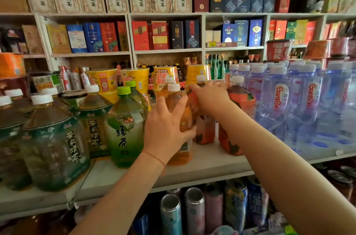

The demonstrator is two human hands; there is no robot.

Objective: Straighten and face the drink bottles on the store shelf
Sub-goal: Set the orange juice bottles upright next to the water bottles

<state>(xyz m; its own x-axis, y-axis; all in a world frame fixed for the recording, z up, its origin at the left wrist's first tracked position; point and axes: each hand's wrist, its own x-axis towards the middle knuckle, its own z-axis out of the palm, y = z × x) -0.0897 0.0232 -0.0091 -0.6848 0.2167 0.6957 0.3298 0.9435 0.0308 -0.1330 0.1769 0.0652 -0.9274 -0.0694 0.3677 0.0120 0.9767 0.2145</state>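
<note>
Left hand (165, 126) wraps the body of an amber tea bottle (178, 119) with a white cap, thumb up along its side, fingers curled round the front. That bottle stands upright near the front of the shelf (208, 163), just right of a green tea bottle (125, 128) with a lime cap.

Right hand (210, 98) reaches further back, fingers spread and laid over the shoulder of an orange-label bottle (204, 126). Can't tell whether the fingers close round it.

Another orange-label bottle (238, 113) stands just right of that arm. Water bottles (279, 103) fill the right end of the shelf, dark jasmine tea bottles (55, 138) the left. Yellow noodle cups (134, 78) stand behind the tea. Cans (194, 209) sit on the shelf below.
</note>
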